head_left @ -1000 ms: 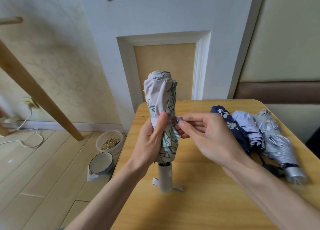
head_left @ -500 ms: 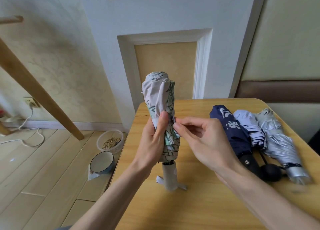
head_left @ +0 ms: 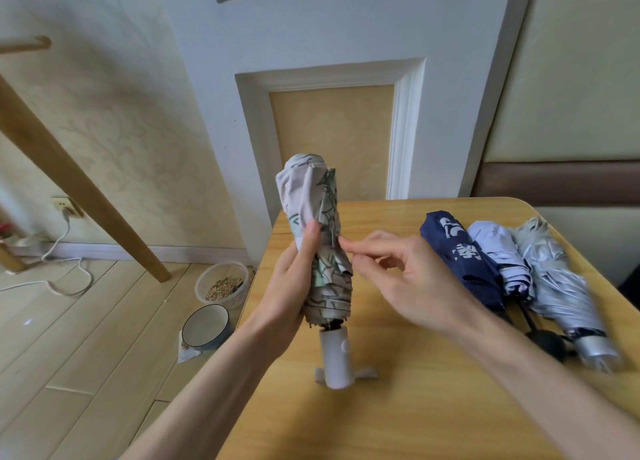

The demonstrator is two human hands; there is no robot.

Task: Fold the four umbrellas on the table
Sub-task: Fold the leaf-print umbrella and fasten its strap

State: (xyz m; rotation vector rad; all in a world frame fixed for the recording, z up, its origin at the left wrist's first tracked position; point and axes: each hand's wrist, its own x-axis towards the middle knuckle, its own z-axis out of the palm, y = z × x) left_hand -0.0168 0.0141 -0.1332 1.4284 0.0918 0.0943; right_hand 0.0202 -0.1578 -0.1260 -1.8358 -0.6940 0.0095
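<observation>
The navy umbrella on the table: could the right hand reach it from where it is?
Probably yes. The navy umbrella lies uncovered just to the right of the right hand, on the near side of its row, with only bare table between them.

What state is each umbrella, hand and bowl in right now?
Leafy umbrella: rolled up, upright, handle on table.
Left hand: grips it.
Right hand: fingertips at its wrap; pinch unclear.
Navy umbrella: folded, lying flat.
Pale umbrella: folded, lying flat.
Silver umbrella: folded, lying flat.
Tub: holds grain.
Bowl: looks empty.
</observation>
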